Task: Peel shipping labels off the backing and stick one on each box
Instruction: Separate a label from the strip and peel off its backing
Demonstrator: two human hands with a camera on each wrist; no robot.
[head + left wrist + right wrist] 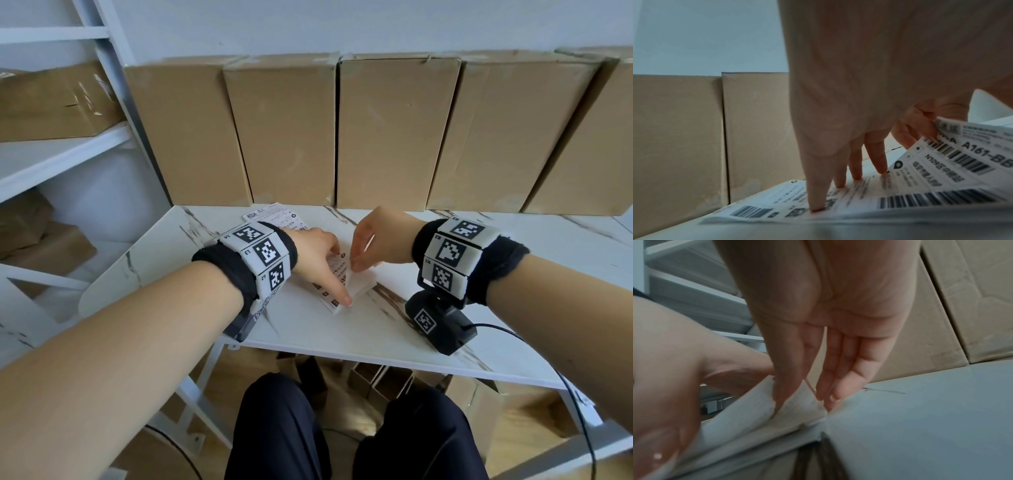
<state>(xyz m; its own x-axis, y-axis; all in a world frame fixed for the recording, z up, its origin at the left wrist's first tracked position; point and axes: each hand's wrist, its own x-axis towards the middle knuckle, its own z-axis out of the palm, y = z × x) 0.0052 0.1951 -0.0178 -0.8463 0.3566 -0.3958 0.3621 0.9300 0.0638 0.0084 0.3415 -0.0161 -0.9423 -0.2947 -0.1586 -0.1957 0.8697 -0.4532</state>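
Seemingly no box point(287, 130) at twelve o'clock wears a label yet: left hand point(317, 255) presses straight fingers on the label stack point(346, 284) at table centre, right hand point(371, 241) pinches its top sheet's corner.

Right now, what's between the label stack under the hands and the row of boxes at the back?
In the head view, bare marble tabletop, except a loose label sheet lying behind the left hand, between the label stack and the boxes.
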